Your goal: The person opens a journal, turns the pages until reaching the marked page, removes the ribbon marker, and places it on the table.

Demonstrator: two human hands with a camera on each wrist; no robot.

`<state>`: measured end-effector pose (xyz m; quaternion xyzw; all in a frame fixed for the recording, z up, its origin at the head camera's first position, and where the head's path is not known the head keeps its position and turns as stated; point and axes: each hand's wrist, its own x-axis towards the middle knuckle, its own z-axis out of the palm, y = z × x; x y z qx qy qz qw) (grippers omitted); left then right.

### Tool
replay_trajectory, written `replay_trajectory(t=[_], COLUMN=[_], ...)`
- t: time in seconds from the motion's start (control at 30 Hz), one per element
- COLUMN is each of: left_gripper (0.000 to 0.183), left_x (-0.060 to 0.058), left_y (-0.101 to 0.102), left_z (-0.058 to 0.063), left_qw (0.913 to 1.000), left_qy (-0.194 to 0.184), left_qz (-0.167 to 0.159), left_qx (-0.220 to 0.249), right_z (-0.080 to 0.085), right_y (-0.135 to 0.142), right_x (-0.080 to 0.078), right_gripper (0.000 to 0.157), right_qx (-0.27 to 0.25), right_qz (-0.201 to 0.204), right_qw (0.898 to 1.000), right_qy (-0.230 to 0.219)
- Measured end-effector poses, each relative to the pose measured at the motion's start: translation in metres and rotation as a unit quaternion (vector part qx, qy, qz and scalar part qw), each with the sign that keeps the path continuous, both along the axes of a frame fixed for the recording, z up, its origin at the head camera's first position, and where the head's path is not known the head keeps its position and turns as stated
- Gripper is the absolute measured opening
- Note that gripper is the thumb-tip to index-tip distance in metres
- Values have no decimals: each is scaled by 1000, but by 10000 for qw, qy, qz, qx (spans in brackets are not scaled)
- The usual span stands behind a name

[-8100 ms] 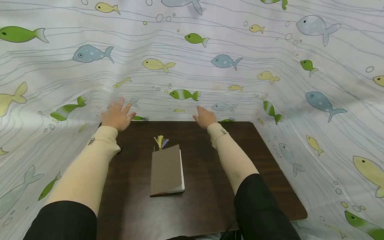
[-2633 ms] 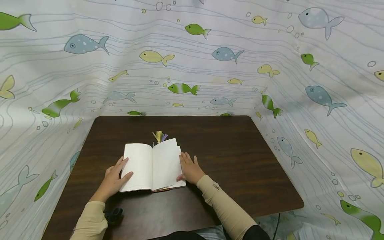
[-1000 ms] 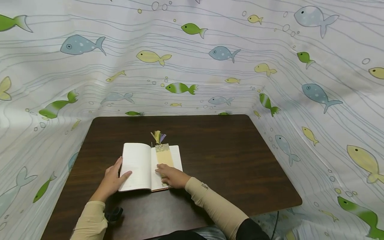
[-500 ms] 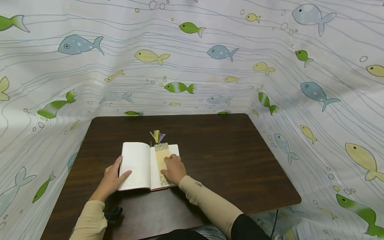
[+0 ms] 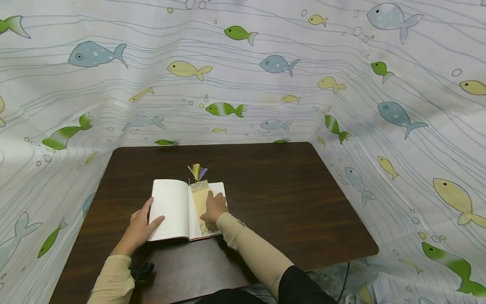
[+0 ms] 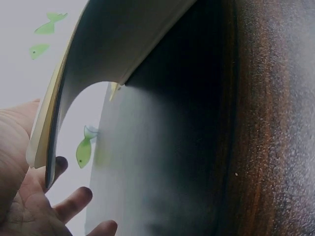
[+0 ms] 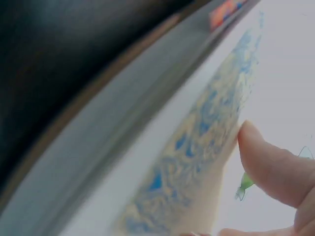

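Observation:
An open notebook [image 5: 170,207] with blank-looking pages lies on the dark wooden table. My left hand [image 5: 138,230] grips its left edge, thumb on the page and fingers beneath the cover; in the left wrist view that half of the cover [image 6: 108,44] curves up off the table. On the right page lies a cream bookmark [image 5: 198,200] with patterned ends, slightly tilted beside the gutter. My right hand [image 5: 216,207] touches it with thumb and forefinger, the other fingers partly hidden. Seen from the right wrist, the thumb [image 7: 275,172] meets the edge of the patterned strip [image 7: 197,132].
Yellow and purple tassels [image 5: 195,171] stick out past the notebook's top. A small black object [image 5: 143,270] sits by my left wrist. Fish-patterned white cloth [image 5: 243,84] surrounds the table [image 5: 288,190] at the back and sides. A cable [image 5: 344,280] hangs at the lower right.
The notebook has been opened, and a page turned to uncover the bookmark. In the last half second my right hand shifts the bookmark left toward the gutter, tilting it. My left hand stays put.

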<state>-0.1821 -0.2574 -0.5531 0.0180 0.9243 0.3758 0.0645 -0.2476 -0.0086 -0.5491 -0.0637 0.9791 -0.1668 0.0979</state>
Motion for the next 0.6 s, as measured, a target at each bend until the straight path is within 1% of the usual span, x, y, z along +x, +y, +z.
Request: replay_trajectory(t=[0.1, 0.17, 0.23, 0.27, 0.33, 0.37, 0.47, 0.53, 0.6], left_gripper=[90, 90, 90, 89, 89, 90, 90, 90, 91], left_x=[1, 1, 2, 2, 2, 2, 1, 1, -1], left_y=[-1, -1, -3, -4, -6, -6, -8, -8, -8], left_z=[0, 0, -1, -1, -2, -3, -4, -4, -5], left_qw=[10000, 10000, 10000, 10000, 9999, 9999, 9999, 9998, 9998], left_qy=[22, 41, 61, 69, 88, 99, 135, 152, 146], left_qz=[-7, -13, -12, -9, -22, -29, -71, -105, -148], left_qx=[20, 36, 53, 53, 67, 73, 81, 67, 57], right_z=[-2, -3, -3, -4, -3, -2, 2, 3, 4], right_y=[4, 11, 20, 26, 42, 53, 96, 132, 172], right_x=[-4, -8, -14, -18, -29, -34, -53, -66, -79], right_gripper=[83, 74, 67, 63, 58, 56, 51, 50, 50], right_qx=[-923, -1328, -1538, -1491, -1494, -1566, -1841, -1956, -1900], right_qz=[15, 277, 604, 797, 1028, 1040, 810, 533, 227], right_qw=[9957, 9907, 9862, 9855, 9830, 9818, 9792, 9789, 9812], right_qy=[-115, -34, 36, 120, 268, 289, 271, 253, 235])
